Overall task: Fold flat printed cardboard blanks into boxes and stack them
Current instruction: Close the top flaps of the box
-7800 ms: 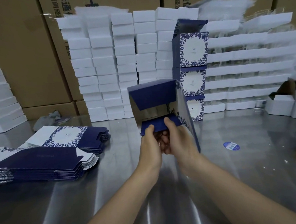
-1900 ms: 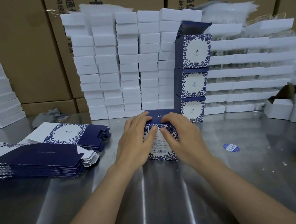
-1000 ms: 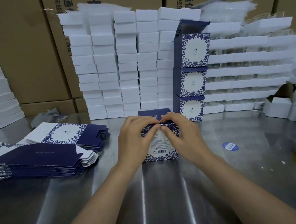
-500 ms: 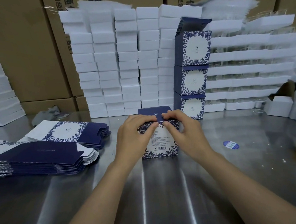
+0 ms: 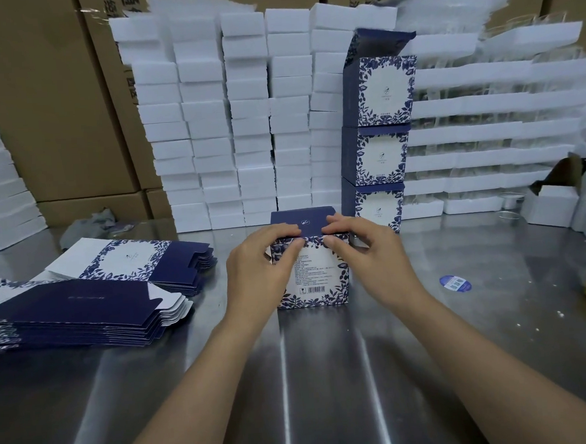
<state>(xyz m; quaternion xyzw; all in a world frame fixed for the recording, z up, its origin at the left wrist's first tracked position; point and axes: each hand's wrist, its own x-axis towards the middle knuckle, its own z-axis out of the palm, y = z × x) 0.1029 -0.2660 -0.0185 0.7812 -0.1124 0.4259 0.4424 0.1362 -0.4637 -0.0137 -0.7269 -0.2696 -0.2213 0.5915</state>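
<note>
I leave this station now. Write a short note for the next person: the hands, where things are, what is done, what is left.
Left hand and right hand both grip the top front edge of the new box, which stands on the steel table; its lid looks nearly closed.
Done: three folded boxes stand stacked behind it, the top one open.
Left: finish this lid, stack the box, then fold the flat blanks at the left.

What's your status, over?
Left hand and right hand pinching top edge of blue-and-white printed cardboard box. Stack of three folded boxes behind, right. Nothing between.
</note>
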